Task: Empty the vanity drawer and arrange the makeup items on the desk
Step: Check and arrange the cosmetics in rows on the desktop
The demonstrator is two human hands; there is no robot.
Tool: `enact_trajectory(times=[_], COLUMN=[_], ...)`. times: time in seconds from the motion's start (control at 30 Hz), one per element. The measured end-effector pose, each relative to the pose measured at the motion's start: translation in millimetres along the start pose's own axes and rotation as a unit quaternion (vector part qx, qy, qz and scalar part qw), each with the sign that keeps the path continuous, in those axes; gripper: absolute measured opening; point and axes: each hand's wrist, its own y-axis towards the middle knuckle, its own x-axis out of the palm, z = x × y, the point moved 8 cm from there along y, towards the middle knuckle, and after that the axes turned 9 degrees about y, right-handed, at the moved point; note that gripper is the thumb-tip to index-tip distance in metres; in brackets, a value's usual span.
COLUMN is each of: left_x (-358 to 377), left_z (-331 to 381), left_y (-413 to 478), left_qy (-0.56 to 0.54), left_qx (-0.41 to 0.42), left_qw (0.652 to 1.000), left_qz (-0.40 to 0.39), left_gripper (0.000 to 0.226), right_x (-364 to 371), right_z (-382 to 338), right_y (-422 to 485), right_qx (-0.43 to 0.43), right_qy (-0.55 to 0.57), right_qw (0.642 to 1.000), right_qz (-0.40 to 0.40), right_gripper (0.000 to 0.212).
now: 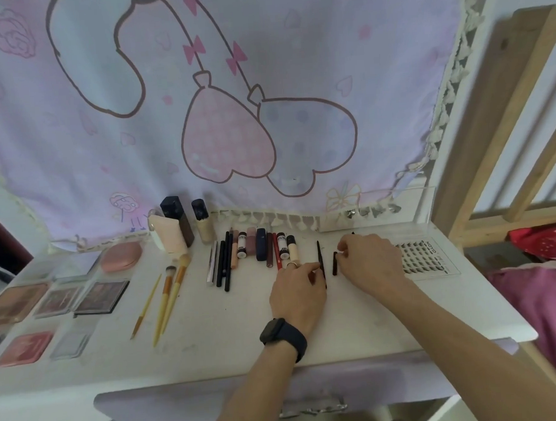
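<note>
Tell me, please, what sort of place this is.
Probably a bedroom vanity corner: a white desk laid out with makeup, a cartoon cloth hanging behind it, and a wooden frame with pink bedding on the right.

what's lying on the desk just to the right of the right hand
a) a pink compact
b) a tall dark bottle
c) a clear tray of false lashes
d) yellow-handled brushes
c: the clear lash tray, with rows of dark lashes in it, lies flat on the desk just past the right hand, on its right side.
</note>
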Motion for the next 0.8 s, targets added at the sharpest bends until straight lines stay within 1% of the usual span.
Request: enact_trajectory(times=[0.13,0.23,0.33,0.4,0.5,0.6,0.8], left_x=[0.6,5.5,9.6,10.8,12.7,14.2,17.0], left_z=[1.0,6.4,9.5,11.7,16.6,23.4,34.8], left_y=[-2.2,-1.9,-0.7,-0.2,0.0,0.5,0.4], left_qy=[-0.042,-0.013,0.004,0.016,0.029,0.036,-0.001], left_qx=[0.02,0.073,0.101,0.11,0.115,0.118,0.106], left_qw=[0.999,0.997,0.995,0.993,0.992,0.99,0.993], left_qz=[-0.008,-0.023,-0.028,-0.029,-0.047,-0.062,-0.057], left_gripper=[0.033,0.036,0.035,0.036,0.039,0.037,0.035], right_x=[-17.9,-7.7,5.8,6.2,7.0,7.0,6.5], right_z=[24.5,50.3,70.4,73.3,69.7,71.5,73.2], right_y=[-42.8,-89.6,-111.8,-112.6,-111.5,-113.0,-113.5], right_qx=[-0.02,-0.045,-0.069,-0.061,-0.045,-0.053,-0.049], right_qy=[0.098,0.087,0.073,0.082,0.073,0.085,0.099], right_qw=[0.99,0.984,0.977,0.975,0.976,0.974,0.973], right_qz=[0.102,0.151,0.186,0.199,0.201,0.202,0.204], right_gripper=[0.02,0.015,0.028,0.032,0.026,0.023,0.02])
